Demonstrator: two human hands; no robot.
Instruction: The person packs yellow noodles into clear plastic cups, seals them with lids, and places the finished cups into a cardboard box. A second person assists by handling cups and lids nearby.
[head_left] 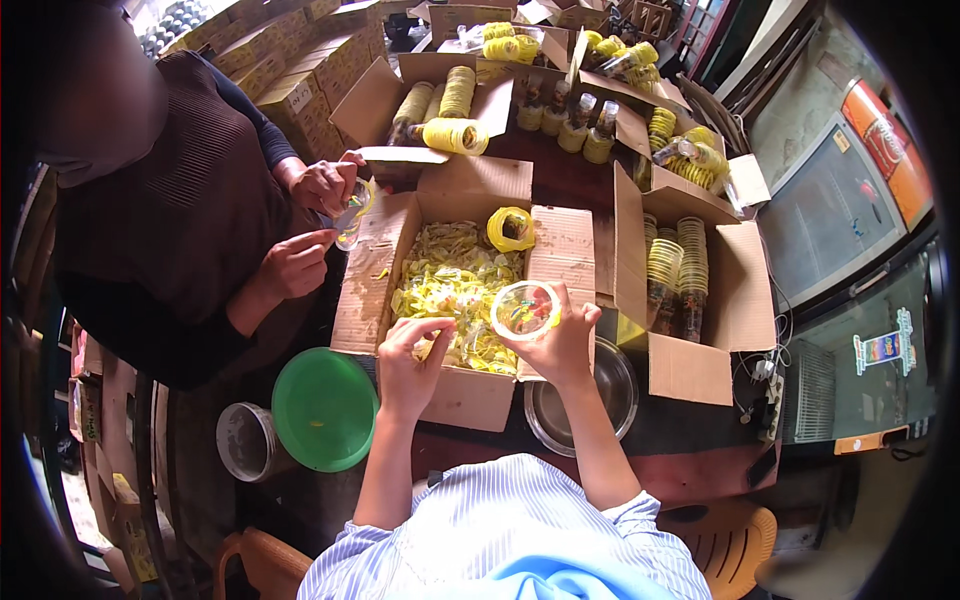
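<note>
My right hand (565, 345) is wrapped round a clear plastic cup (526, 311) with a yellow rim and coloured print, its round opening or base facing up. To its left, my left hand (412, 365) hovers with thumb and forefinger pinched; whatever lies between them is too small to name. Both hands are over the near side of an open cardboard box (562, 250). Curled yellow and clear plastic trimmings (455, 285) fill that box, and a yellow-rimmed ring or cup (511, 229) lies on them at the far right corner.
At the left a co-worker's hands (300, 260) hold another clear cup (357, 212) and a thin blade-like tool. Stacked cups fill boxes at the back (458, 92) and right (692, 255). A green basin (325, 410), a grey bucket (248, 442) and a metal bowl (545, 425) stand nearby.
</note>
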